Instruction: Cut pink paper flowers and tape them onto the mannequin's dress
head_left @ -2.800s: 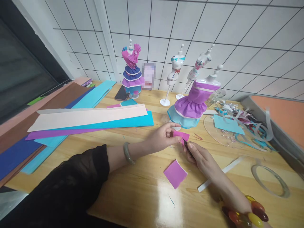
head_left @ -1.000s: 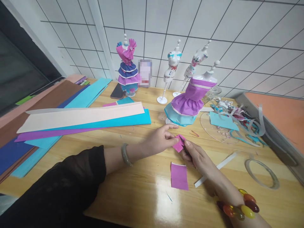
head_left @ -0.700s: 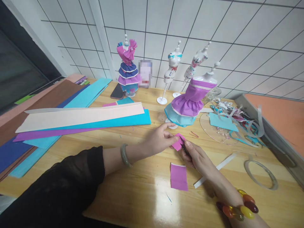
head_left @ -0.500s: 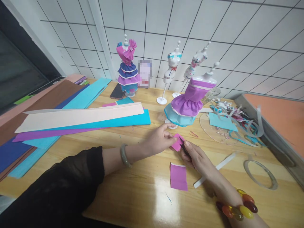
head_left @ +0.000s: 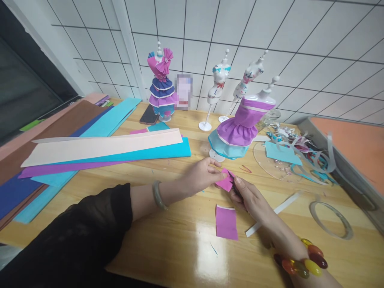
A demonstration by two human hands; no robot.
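Note:
My left hand (head_left: 204,177) pinches a small pink piece of crepe paper (head_left: 224,184) by its left side. At the paper's right edge, my right hand (head_left: 247,196) grips dark scissors (head_left: 232,181), whose blades are at the paper. The handles are mostly hidden by my fingers. Just below lies a purple paper square (head_left: 227,223) with a pale strip along its top. Behind my hands stands a mini mannequin (head_left: 243,122) in a purple and light blue paper dress, leaning to the right.
Folded paper strips (head_left: 105,148) cover the left. A dressed mannequin (head_left: 162,88), a phone (head_left: 149,115) and two bare mannequins (head_left: 220,84) stand or lie at the back. To the right are a round clear plate (head_left: 264,166) with scraps, a tape roll (head_left: 330,220) and a white strip (head_left: 273,214).
The scissor blades have shifted slightly right and down on the pink paper, and a notch shows at its edge. The view has moved slightly; both hands keep their grips.

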